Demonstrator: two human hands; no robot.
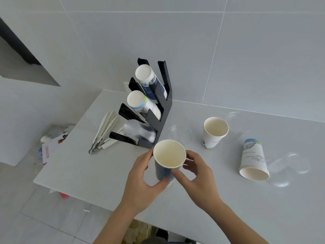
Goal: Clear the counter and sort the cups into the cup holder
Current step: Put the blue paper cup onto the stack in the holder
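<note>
Above the counter (88, 173), the left hand (140, 180) and right hand (195, 178) both grip an upright blue paper cup (167, 164). Just behind stands the black cup holder (163, 110).

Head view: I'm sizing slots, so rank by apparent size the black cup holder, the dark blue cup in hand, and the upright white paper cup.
1. black cup holder, clearly largest.
2. dark blue cup and upright white paper cup: look alike; the held one is nearer the camera, so unranked.
</note>
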